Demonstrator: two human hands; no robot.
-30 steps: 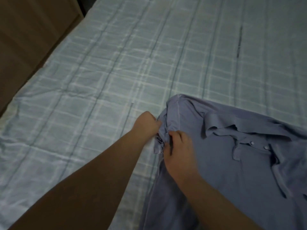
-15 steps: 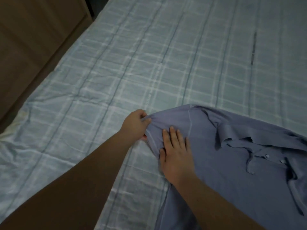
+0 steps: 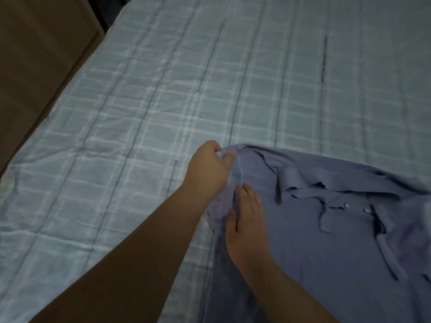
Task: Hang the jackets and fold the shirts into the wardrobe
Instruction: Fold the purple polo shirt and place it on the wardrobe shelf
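Note:
A blue-grey polo shirt [image 3: 331, 248] lies front side up on the bed, its collar and two buttons showing at the right. My left hand [image 3: 208, 171] pinches the shirt's left shoulder corner between thumb and curled fingers. Just below it, my right hand [image 3: 247, 220] presses flat on the fabric with straight fingers near the shirt's left edge. The shirt's right part runs out of view.
The bed is covered by a pale blue checked sheet [image 3: 163, 101] with creases and a dark streak at the upper right. A brown wooden cabinet side [image 3: 39, 61] stands along the bed's left edge, with a dark gap behind it.
My right hand went from bunching the fabric to lying flat on it. My left hand has pulled the shoulder corner out so the shirt lies smoother there.

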